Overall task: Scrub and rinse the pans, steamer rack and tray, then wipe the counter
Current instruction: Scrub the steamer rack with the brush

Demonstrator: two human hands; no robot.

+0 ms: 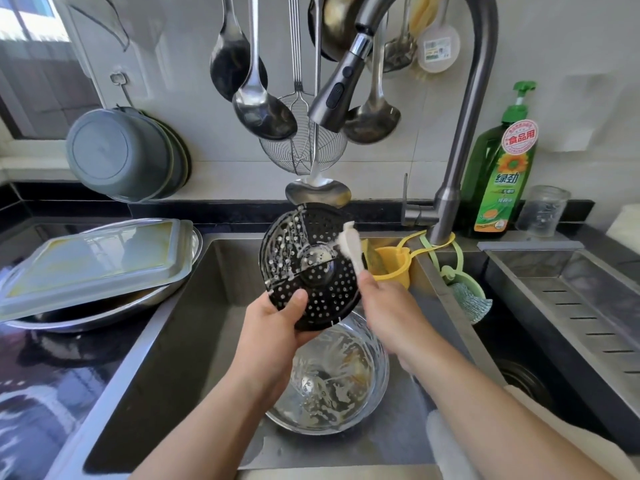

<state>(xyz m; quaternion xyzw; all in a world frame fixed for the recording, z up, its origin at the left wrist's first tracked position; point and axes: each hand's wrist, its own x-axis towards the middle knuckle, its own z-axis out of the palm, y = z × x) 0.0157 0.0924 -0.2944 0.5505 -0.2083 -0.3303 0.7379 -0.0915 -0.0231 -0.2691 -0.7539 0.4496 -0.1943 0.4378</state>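
The left hand (pixel 277 323) grips the round black steamer rack (pixel 310 266) by its near edge (face tilted toward the camera); the right hand (pixel 388 303) pinches a soapy cloth (pixel 351 245) against it.

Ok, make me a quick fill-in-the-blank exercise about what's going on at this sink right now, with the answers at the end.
1. The left hand grips the black perforated ____ by its lower edge.
2. The right hand holds a white scrubbing cloth against the rack's ____ side.
3. Under both hands, a soapy steel pan sits in the ____.
4. The tray rests on a steel pan to the ____ of the sink.

Missing words: steamer rack; right; sink; left
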